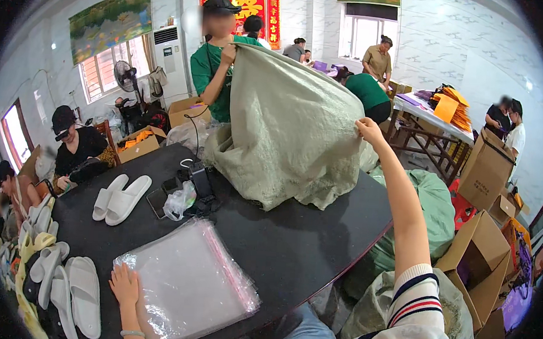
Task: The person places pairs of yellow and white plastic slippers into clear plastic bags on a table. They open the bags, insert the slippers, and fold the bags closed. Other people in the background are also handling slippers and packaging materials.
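My right hand point(369, 131) reaches far out and pinches the edge of a large pale green woven sack point(286, 133). Across the table, a person in a green shirt and dark cap grips the sack's upper corner, so it hangs spread between us. Its lower edge drapes onto the black table. My left hand point(125, 285) lies with fingers outstretched on the left edge of a stack of clear plastic bags point(180, 282) with a pink strip along one side. Beyond the stack sits a pair of white slides point(122, 199).
More white slides point(83, 295) line the table's left edge. A phone point(157, 201), a small clear bag point(180, 200) and a black device point(201, 179) lie mid-table. Filled green sacks point(421, 210) and open cardboard boxes point(474, 263) crowd the right side. Several people work around the room.
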Demonstrator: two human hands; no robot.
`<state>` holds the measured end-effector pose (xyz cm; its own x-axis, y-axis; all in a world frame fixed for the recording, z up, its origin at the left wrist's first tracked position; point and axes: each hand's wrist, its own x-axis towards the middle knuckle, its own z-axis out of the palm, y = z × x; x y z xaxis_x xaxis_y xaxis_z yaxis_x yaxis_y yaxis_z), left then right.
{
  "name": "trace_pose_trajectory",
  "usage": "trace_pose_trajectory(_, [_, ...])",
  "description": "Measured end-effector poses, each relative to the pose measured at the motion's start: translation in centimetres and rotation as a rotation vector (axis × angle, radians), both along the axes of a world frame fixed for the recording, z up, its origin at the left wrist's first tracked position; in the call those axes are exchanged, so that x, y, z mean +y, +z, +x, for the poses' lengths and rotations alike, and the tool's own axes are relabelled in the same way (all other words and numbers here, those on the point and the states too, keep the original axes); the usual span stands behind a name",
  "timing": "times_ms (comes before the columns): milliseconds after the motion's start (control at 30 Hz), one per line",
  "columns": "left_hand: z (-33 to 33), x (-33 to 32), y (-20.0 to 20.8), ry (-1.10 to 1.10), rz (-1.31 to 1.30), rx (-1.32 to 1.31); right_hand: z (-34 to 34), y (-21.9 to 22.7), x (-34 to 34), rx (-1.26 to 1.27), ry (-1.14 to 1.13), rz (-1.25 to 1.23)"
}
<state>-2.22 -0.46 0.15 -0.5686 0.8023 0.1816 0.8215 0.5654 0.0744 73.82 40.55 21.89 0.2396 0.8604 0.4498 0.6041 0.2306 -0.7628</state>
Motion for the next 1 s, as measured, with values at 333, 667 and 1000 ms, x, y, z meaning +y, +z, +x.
trace_pose_trajectory(333, [0.8,-0.5,1.3,0.015,-0.02,-0.039,1.4,0.1,-1.4,-0.103,-0.152,-0.314])
trace_pose_trajectory(667, [0.3,-0.2,0.7,0.017,-0.028,-0.021,1.1,-0.6,-1.1,0.087,-0.065,-0.389])
trace_pose_trajectory(1000, [-0.2,-0.3,0.2,0.009,-0.004,-0.012,-1.5,0.3,-1.7,0.016,0.023,-0.385])
